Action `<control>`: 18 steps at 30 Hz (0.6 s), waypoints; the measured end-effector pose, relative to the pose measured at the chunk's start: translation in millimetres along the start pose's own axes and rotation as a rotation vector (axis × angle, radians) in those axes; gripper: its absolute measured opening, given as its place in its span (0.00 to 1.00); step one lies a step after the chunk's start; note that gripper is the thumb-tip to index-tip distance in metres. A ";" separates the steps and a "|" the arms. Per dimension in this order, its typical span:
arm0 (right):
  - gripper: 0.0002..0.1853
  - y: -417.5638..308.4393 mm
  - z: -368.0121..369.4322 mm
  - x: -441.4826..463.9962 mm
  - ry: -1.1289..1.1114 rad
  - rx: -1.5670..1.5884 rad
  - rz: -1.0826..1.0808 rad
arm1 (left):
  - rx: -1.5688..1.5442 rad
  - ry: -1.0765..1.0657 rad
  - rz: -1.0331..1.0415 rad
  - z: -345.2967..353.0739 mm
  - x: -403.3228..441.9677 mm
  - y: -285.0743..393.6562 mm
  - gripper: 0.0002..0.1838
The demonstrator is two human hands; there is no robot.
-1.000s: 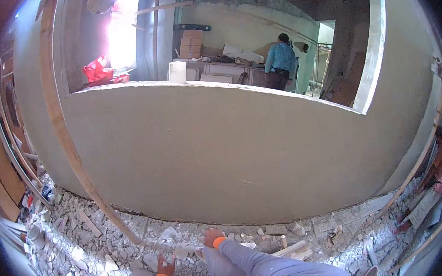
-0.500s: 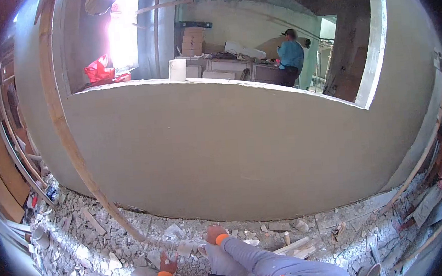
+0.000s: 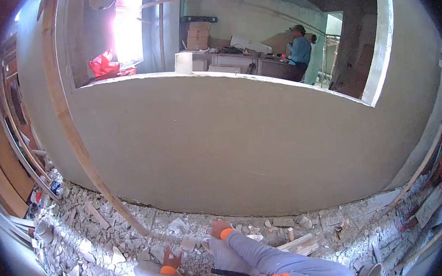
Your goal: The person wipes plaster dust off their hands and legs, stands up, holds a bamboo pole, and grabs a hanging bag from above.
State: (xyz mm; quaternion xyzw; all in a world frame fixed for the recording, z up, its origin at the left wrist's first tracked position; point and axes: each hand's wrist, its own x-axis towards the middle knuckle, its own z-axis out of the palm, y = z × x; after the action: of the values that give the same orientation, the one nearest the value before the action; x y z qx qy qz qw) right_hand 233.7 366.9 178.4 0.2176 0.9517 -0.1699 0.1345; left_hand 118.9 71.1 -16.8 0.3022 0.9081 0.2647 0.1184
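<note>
My left hand (image 3: pixel 172 258), with an orange cuff at the wrist, is low over the rubble in front of my left knee. Its fingers are spread and it holds nothing. My right hand (image 3: pixel 219 229), also orange at the wrist, is further forward by my other knee, close to the foot of the plastered wall (image 3: pixel 232 152). It is small in view, and its finger positions are unclear. Broken grey rubble (image 3: pixel 100 249) surrounds both hands. A flat pale chunk (image 3: pixel 188 243) lies between them.
A wooden pole (image 3: pixel 74 133) leans against the wall at left. Wood strips (image 3: pixel 297 244) lie to my right. On the opening's ledge stands a white block (image 3: pixel 183 63). Beyond it, a person in blue (image 3: pixel 301 50) stands by a cluttered counter. A bucket-like container (image 3: pixel 44 231) sits at far left.
The view has shifted slightly, moving the scene right and a little up. My left hand's fingers look more spread. The person beyond the opening has turned their head.
</note>
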 end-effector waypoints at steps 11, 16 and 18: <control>0.21 1.9 6.1 1.2 0.094 -0.067 -0.023 | -0.066 -0.038 -0.125 -51.8 -18.0 63.8 0.45; 0.19 8.4 11.9 7.2 0.073 -0.101 -0.035 | -0.137 -0.060 -0.098 -82.2 -25.9 91.9 0.44; 0.19 3.1 6.5 0.5 0.124 -0.078 -0.032 | -0.167 -0.034 -0.139 -91.7 -29.5 104.6 0.44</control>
State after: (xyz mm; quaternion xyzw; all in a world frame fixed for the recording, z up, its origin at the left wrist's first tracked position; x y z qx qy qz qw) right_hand 235.9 367.2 171.5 0.2070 0.9675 -0.1210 0.0808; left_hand 158.6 86.4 118.9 0.2320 0.8995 0.3255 0.1767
